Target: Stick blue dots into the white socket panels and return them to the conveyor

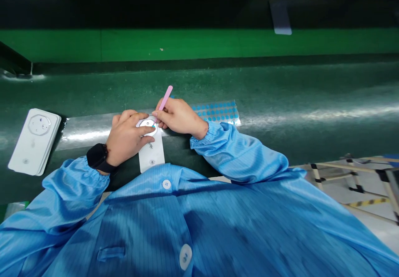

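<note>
My left hand [126, 137] grips a small white ring-shaped part [146, 124], its fingers over the part's edge. My right hand [177, 117] is shut on pink tweezers [165, 98], whose tip reaches the part's centre, where a speck of blue shows. Under the part lies a white printed paper strip [151, 154]. Just beyond my right hand is a sheet of small blue round stickers [216, 112]. A stack of white rectangular panels [34, 142], each with an octagonal mark, lies to the left, out of reach of my fingers.
A clear film strip [84, 133] lies on the dark green glossy belt [296, 131]. A black watch [98, 158] sits on my left wrist. Blue striped sleeves and coat fill the foreground. A metal frame [352, 177] stands on the floor at right.
</note>
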Available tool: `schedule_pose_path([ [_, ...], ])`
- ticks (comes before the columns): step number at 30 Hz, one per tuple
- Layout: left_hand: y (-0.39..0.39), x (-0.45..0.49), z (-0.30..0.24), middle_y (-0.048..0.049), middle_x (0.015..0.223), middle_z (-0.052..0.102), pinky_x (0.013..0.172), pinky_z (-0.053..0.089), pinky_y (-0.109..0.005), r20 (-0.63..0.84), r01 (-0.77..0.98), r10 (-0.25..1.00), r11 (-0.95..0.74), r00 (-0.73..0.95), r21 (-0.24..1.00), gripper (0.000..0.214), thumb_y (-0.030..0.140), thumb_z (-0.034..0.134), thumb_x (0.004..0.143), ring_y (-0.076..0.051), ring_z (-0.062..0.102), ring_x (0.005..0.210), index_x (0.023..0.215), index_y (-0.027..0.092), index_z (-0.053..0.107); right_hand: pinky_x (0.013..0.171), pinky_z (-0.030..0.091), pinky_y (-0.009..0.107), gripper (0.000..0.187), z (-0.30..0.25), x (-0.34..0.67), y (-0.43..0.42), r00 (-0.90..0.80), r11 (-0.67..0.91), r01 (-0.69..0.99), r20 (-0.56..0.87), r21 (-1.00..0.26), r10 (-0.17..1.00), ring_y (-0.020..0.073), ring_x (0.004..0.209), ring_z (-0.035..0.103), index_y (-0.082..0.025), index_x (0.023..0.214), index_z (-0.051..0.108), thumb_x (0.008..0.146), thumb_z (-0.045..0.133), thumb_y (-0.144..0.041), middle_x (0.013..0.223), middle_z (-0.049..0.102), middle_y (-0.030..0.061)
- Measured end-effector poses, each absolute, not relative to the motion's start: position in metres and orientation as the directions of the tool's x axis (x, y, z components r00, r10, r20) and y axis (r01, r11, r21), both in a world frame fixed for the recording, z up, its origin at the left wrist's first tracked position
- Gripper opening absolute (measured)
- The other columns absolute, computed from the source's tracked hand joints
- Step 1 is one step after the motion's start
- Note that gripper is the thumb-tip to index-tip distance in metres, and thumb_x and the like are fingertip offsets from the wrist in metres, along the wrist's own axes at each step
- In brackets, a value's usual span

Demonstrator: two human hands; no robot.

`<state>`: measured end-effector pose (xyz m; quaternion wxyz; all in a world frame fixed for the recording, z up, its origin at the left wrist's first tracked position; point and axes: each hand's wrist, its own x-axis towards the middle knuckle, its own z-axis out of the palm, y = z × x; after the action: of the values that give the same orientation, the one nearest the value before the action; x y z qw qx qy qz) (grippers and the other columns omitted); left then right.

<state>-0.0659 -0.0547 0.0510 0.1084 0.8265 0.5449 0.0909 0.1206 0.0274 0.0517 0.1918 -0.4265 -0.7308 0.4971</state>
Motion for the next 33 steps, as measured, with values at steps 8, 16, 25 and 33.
schedule_pose_path([
  [8,-0.056,-0.063,0.051,-0.0075,0.127,0.070,0.088,0.042,-0.051,0.013,0.888,0.925,-0.369,0.381,0.275,0.021,0.038,0.076,0.084,-0.035,0.053,0.121,0.104,0.033,0.080,0.051,0.053,0.022,0.013,0.046,0.129,0.028,-0.597,-0.006,0.256,-0.163,-0.967,0.785,0.0122,0.053,0.066,-0.017,0.080,0.055,0.091,0.060,-0.018,0.062,0.067,-0.0012],
  [16,-0.056,-0.063,0.048,-0.0090,0.126,0.070,0.088,0.044,-0.050,0.034,0.883,0.921,-0.382,0.389,0.274,0.021,0.037,0.077,0.083,-0.035,0.055,0.121,0.103,0.032,0.080,0.060,0.045,0.024,0.016,0.041,0.136,0.025,-0.677,0.383,0.296,0.090,-0.875,0.730,0.0138,0.061,0.064,-0.017,0.079,0.061,0.091,0.061,-0.027,0.064,0.067,-0.0004],
  [25,-0.062,-0.063,0.044,-0.0104,0.131,0.069,0.087,0.046,-0.050,0.072,0.890,0.919,-0.393,0.387,0.233,0.022,0.035,0.074,0.086,-0.035,0.056,0.120,0.107,0.030,0.079,0.064,0.043,0.025,0.021,0.033,0.140,0.022,-0.713,0.568,0.256,0.244,-0.782,0.657,0.0136,0.067,0.061,-0.016,0.079,0.065,0.094,0.058,-0.030,0.074,0.068,0.0024],
  [33,-0.065,-0.062,0.044,-0.0095,0.133,0.068,0.089,0.046,-0.050,0.065,0.897,0.924,-0.381,0.376,0.225,0.023,0.035,0.070,0.089,-0.034,0.055,0.122,0.109,0.032,0.078,0.067,0.046,0.026,0.020,0.028,0.144,0.018,-0.727,0.656,0.242,0.314,-0.715,0.610,0.0156,0.072,0.064,-0.018,0.083,0.064,0.097,0.056,-0.030,0.078,0.070,0.0041],
])
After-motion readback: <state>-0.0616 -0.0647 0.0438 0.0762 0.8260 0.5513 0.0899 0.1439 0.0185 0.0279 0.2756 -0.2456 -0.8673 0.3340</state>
